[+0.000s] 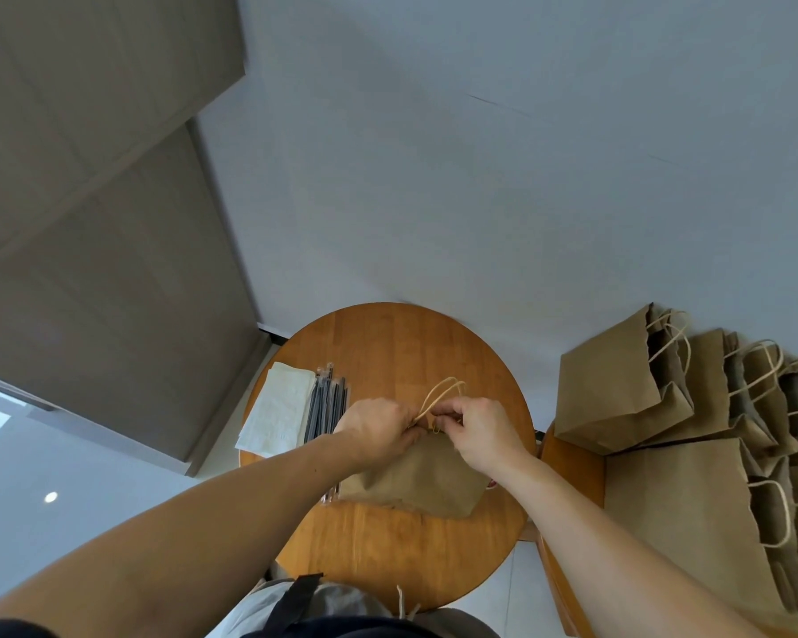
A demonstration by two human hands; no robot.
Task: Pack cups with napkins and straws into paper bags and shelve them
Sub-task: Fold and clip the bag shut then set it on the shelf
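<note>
Clothing: a grey garment with a black strap (296, 600) sits at the bottom edge, directly under the camera.
Forearms: both are bare and reach forward from the lower corners, meeting over the middle of the tabletop.
Tabletop: round, of orange-brown wooden boards (388, 343), set against a pale grey wall.
Task item: a brown paper bag (425, 483) lies on its side on the tabletop, bottom towards the person and mouth pointing away. Its contents cannot be seen.
Handles: two loops of pale twisted paper cord (443, 393) rise together from the bag's mouth.
Left hand (378, 428): fingers curled, pinching the cord loops at their base on the bag's left side.
Right hand (480, 430): fingers curled, thumb and forefinger pinching the same loops from the right. The two hands almost touch.
Napkins: a stack of white paper napkins (277, 416) lies at the tabletop's left edge.
Straws: a row of dark straws in clear sleeves (325, 407) lies just beside the napkins, on the bag side, partly under the left wrist.
Other bags: a row of brown paper bags with cord handles (627, 393) leans together on a second wooden surface (572, 467) to the right.
Left background: brown wood-grain panels (88, 223).
</note>
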